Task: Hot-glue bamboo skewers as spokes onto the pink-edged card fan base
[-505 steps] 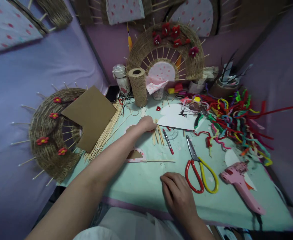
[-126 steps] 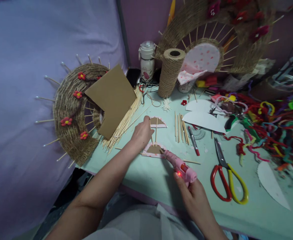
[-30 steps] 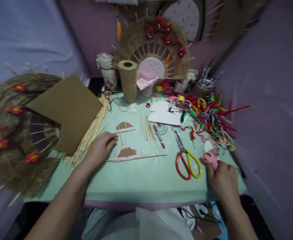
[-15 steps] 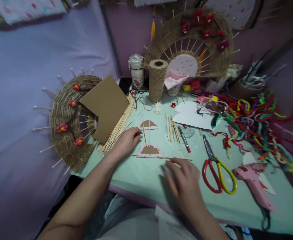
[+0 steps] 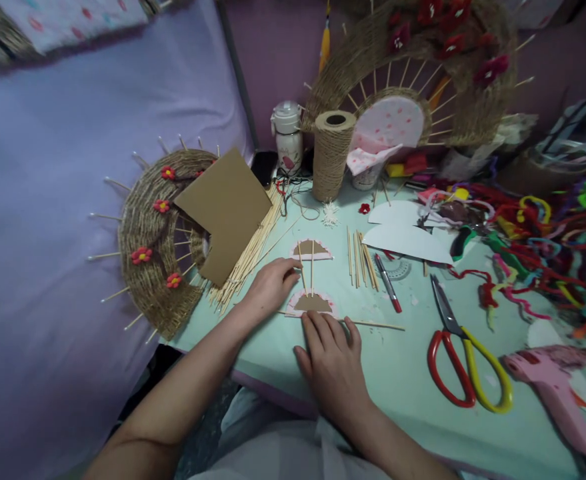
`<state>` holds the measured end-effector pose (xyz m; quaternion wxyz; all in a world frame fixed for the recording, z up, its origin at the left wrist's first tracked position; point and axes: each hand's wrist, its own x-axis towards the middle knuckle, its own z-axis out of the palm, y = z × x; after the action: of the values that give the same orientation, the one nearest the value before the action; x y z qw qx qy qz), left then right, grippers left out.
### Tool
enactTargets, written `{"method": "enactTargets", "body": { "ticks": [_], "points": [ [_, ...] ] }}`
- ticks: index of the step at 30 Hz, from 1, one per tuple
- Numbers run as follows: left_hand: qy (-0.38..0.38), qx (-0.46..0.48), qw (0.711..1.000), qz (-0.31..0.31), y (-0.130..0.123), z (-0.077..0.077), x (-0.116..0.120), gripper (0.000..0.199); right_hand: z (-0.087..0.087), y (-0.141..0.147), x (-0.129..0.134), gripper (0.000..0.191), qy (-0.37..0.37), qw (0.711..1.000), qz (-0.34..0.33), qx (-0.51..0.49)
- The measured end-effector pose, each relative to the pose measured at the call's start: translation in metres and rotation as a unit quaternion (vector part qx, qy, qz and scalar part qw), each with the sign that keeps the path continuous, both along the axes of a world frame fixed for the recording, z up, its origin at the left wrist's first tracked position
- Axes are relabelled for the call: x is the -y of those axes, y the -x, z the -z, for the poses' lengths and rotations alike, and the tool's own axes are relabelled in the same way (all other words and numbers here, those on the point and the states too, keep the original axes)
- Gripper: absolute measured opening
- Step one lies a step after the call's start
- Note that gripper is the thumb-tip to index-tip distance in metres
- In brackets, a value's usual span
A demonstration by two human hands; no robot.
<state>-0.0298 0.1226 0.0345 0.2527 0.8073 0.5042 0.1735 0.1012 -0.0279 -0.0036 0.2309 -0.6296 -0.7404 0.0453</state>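
Note:
Two cardboard half-circles with pink-and-white fabric rims lie one behind the other, a far one and a near one. Two thin wooden sticks span between them. My left hand is at their left, thumb and forefinger closed at the left stick. Fingers stretched, my right hand lies with its fingertips at the straight edge of the near half-circle. A longer stick runs along that edge, partly under those fingers.
Right of my hands lie short sticks, a pen, scissors and a pink glue gun. A twine spool stands behind. Cardboard leans over a twine-wrapped fan at left. Coloured pipe cleaners crowd the right.
My right hand has moved left onto the near half-circle's straight edge. My left fingertips are now closer to the left stick. The view has shifted slightly left.

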Motion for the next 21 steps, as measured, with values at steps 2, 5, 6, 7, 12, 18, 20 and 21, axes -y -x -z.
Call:
{"method": "enactTargets", "body": {
  "ticks": [2, 5, 6, 7, 12, 18, 20, 21],
  "points": [
    [-0.018, 0.022, 0.999, 0.031, 0.002, 0.004, -0.001, 0.019, 0.001, 0.001, 0.0, 0.043, -0.002, 1.0, 0.007, -0.002],
    [-0.043, 0.033, 0.994, 0.091, 0.006, 0.007, -0.004, 0.017, 0.0, 0.001, 0.001, 0.045, -0.004, 1.0, 0.021, -0.002],
    [-0.048, 0.028, 0.992, 0.11, 0.006, 0.007, -0.005, 0.017, 0.0, 0.001, 0.001, 0.045, -0.003, 1.0, 0.024, -0.001],
    [-0.05, 0.022, 0.99, 0.127, 0.007, 0.007, -0.007, 0.016, 0.0, 0.001, 0.001, 0.045, -0.002, 1.0, 0.025, 0.0],
    [-0.052, -0.008, 0.98, 0.19, 0.008, 0.0, -0.017, 0.016, 0.0, 0.001, 0.0, 0.043, 0.006, 1.0, 0.027, 0.003],
    [-0.049, -0.054, 0.972, 0.223, 0.008, -0.004, -0.028, 0.017, 0.001, 0.001, 0.0, 0.044, 0.004, 1.0, 0.022, -0.01],
    [-0.038, -0.065, 0.971, 0.228, 0.007, -0.005, -0.03, 0.018, 0.001, 0.001, 0.0, 0.043, 0.004, 1.0, 0.02, -0.012],
    [-0.033, -0.066, 0.97, 0.23, 0.006, -0.006, -0.031, 0.019, 0.001, 0.001, 0.0, 0.043, 0.003, 1.0, 0.019, -0.012]
  ]
}}
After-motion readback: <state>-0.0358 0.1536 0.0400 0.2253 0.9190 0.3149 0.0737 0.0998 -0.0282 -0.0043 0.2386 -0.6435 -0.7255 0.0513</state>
